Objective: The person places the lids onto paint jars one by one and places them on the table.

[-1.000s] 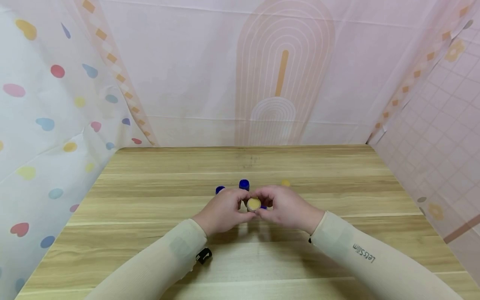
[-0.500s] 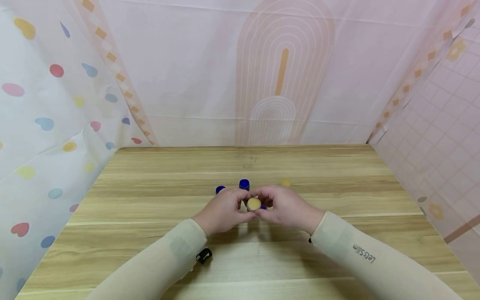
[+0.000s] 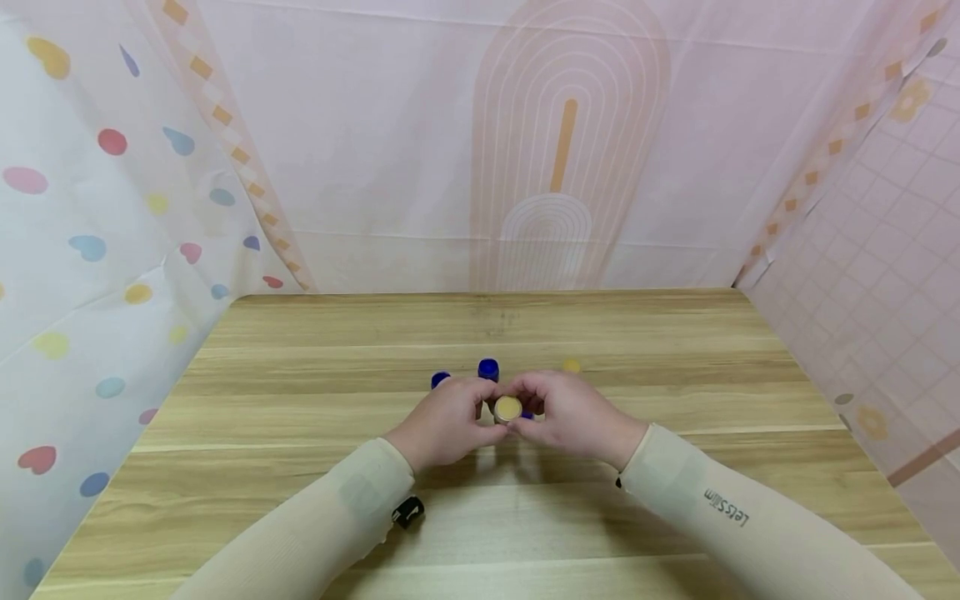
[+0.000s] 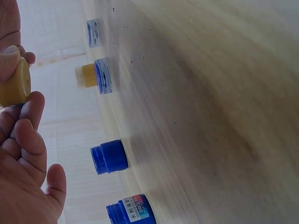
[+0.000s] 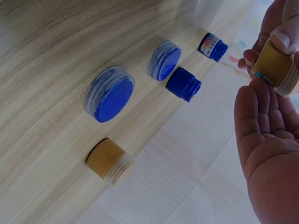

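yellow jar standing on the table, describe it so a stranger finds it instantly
On the wooden table, look just beyond the right hand in the head view. There stands a small yellow jar with a clear cap. It alone there is yellow: the neighbours are open blue jars, and the other yellow jar is in the fingers.

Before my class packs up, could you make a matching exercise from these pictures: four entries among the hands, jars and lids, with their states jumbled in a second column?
Column one
1. Left hand and right hand
2. Standing yellow jar
3. Labelled blue jar
4. Clear lids

Column two
A. Threaded neck uncovered
B. Lying with blue insides facing up
C. Holding a second yellow jar
D. Clear cap on

Right pairs: 1-C, 2-D, 3-A, 4-B
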Demonstrator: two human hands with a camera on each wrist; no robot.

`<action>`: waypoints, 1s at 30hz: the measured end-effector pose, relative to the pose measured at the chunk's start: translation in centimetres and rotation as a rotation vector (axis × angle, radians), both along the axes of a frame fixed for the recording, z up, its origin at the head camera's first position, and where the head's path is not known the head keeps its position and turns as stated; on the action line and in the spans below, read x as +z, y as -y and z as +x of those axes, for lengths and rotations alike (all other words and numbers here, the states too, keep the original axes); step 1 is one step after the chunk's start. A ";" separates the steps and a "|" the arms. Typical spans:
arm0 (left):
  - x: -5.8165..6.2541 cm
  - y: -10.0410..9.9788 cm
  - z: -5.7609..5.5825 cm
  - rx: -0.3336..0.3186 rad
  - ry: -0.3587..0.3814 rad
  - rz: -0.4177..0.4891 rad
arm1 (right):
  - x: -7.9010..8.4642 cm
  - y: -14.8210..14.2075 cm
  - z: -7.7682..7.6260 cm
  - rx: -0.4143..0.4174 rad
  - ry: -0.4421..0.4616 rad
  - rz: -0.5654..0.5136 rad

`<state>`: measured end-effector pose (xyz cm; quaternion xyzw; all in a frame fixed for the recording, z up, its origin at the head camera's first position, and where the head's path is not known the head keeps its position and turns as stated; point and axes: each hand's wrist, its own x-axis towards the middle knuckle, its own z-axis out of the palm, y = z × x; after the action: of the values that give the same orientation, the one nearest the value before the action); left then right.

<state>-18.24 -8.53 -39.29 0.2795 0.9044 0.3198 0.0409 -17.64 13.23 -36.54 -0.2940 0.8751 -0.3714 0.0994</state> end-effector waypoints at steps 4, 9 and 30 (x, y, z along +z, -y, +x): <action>0.0 0.0 0.0 0.004 -0.009 -0.004 | 0.1 0.0 0.0 0.013 -0.012 -0.003; -0.1 0.0 -0.1 0.002 -0.015 -0.005 | 0.1 0.0 -0.1 0.037 -0.042 -0.002; -0.1 0.0 -0.1 0.004 -0.005 0.003 | 0.5 -0.1 0.0 0.022 -0.028 0.015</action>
<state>-18.37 -8.53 -39.35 0.2785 0.9045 0.3207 0.0376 -17.65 13.31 -36.05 -0.3078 0.8759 -0.3595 0.0936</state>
